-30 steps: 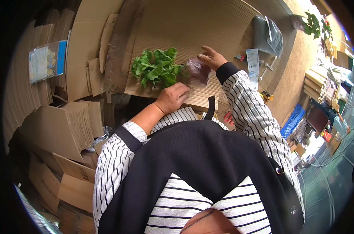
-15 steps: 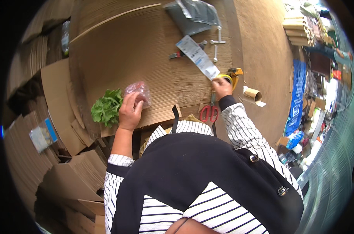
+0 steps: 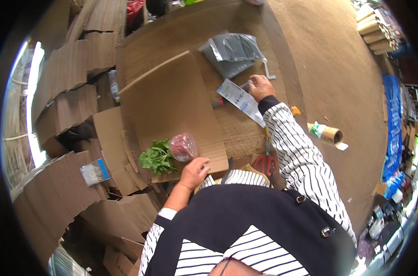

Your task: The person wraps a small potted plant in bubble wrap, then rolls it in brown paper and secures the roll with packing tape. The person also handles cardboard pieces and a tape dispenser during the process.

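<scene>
One leafy plant (image 3: 157,158), lower left of center, sits against one plastic-wrapped lump (image 3: 183,147); left hand (image 3: 194,174)'s just below, fingers unclenched. One paper label (image 3: 240,102), upper center; right hand (image 3: 262,87) beside it, can't tell if it's gripping.

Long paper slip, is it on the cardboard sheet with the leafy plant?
No, the paper slip lies right of the cardboard sheet, beside the right hand, while the leafy plant rests on the sheet.
</scene>
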Demonstrator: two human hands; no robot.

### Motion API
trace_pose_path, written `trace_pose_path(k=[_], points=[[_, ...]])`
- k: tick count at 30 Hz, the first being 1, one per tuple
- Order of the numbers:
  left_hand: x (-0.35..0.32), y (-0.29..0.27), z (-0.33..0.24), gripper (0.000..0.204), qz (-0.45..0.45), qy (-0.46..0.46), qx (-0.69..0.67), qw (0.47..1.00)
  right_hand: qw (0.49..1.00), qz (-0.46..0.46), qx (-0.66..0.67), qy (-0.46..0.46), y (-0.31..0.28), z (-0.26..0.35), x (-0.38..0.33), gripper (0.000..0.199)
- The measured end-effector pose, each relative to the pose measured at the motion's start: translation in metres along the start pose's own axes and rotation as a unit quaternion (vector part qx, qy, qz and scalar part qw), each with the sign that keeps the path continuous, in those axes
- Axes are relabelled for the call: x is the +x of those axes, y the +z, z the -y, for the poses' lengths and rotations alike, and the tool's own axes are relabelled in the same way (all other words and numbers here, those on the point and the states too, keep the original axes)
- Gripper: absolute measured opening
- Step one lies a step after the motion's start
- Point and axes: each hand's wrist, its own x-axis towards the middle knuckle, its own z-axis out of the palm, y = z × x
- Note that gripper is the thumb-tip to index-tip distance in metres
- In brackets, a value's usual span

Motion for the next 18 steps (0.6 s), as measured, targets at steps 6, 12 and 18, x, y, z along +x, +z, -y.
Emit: trace_pose_path(k=[6,12,18], points=[[-0.036,0.008,-0.009,0.026,0.009,-0.093,0.015,0.996,0.972,0.056,-0.224,-0.052,0.046,0.091,0.086,0.091],[-0.046,0.008,-0.02,0.028,0.013,-0.178,-0.009,0.984,0.945,-0.063,-0.305,-0.102,0.078,0.046,0.144,0.029],[-0.04,0.024,-0.003,0.027,-0.004,-0.136,-0.016,0.991,0.959,0.021,-0.264,-0.097,0.002,0.074,0.175,0.021]])
